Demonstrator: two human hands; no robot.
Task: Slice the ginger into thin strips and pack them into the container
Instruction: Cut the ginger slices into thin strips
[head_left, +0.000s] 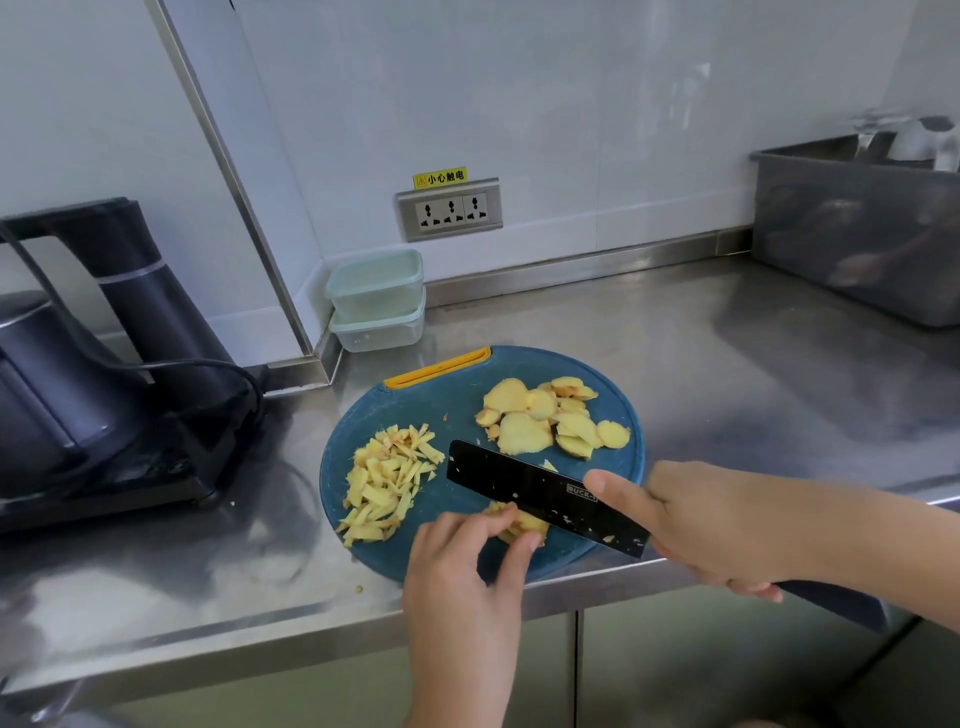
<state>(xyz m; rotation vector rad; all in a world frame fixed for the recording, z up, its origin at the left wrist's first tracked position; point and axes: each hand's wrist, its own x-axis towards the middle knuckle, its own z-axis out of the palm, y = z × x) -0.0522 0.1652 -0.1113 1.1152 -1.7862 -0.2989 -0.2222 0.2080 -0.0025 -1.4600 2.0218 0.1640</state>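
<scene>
Blue is the cutting board (457, 400) I am working on, and it is lying on the shiny steel surface (675, 353), right at the front edge. My right hand (717, 525) is gripping the black knife (545, 499), with one finger lying flat along the side of the blade. My left hand (467, 551) is pinching a little stack of ginger (522, 522) under curled fingers, and the blade is sitting just beside my fingertips. That is the scary part, I am thinking: the stack is small, so it could be sliding out, and then the sharp edge could be landing on my thumb or finger. My finger on the blade could be slipping down too. The board is reaching the very edge of the surface, so a hard push could be tipping it or knocking bits to the floor; one crumb (358, 588) is already lying off the board. The cut strips (387, 483) are piling up on the left of the board, and the round slices (550, 415) are waiting at the back. Two clear tubs (376, 280) with pale green lids are standing one on top of the other by the wall, well apart from the strips. Both are looking empty and both lids are on, so no ginger is going in yet. A grey bin (857, 234) is sitting far to the right; something is lying inside it, but it is too blurry for me to be telling what.
</scene>
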